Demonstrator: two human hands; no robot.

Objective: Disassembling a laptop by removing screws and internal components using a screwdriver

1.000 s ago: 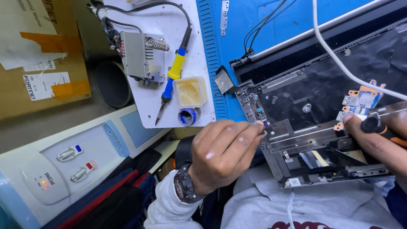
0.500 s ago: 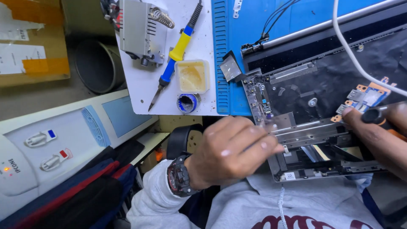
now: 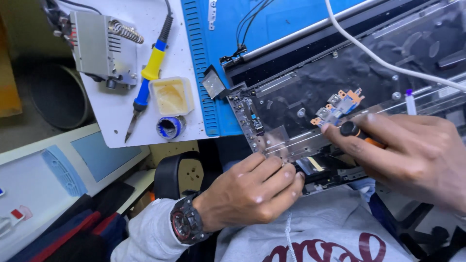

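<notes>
Head cam, only view here. The opened laptop [image 3: 340, 92] sits half on the blue mat [image 3: 272, 29], half over the person's lap, its near edge hanging off the bench. The left hand [image 3: 252, 191] is curled at that near edge, fingertips bunched and pressing on the metal strip [image 3: 291, 145] by the corner. Whether it's pinching a screw or just bracing, I can't tell. The right hand [image 3: 412, 155] is wrapped around a small screwdriver [image 3: 357, 133] with a black cap and orange shaft, thumb and forefinger closed on it, tip hidden somewhere near the little orange-and-blue board [image 3: 340, 104].

If it were me, I'd hold the driver upright, push down lightly and turn slowly so it doesn't skip onto that board, and let the left hand steady the overhanging case so it doesn't rock.

Counts: one laptop, one screwdriver, one soldering iron [image 3: 148, 82] with a yellow-and-blue handle, one metal iron stand [image 3: 99, 48], one square tub of yellowish flux [image 3: 171, 96], one small solder spool [image 3: 170, 127], one white cable [image 3: 388, 63] crossing the laptop, and one wristwatch [image 3: 187, 225] on the left arm.
</notes>
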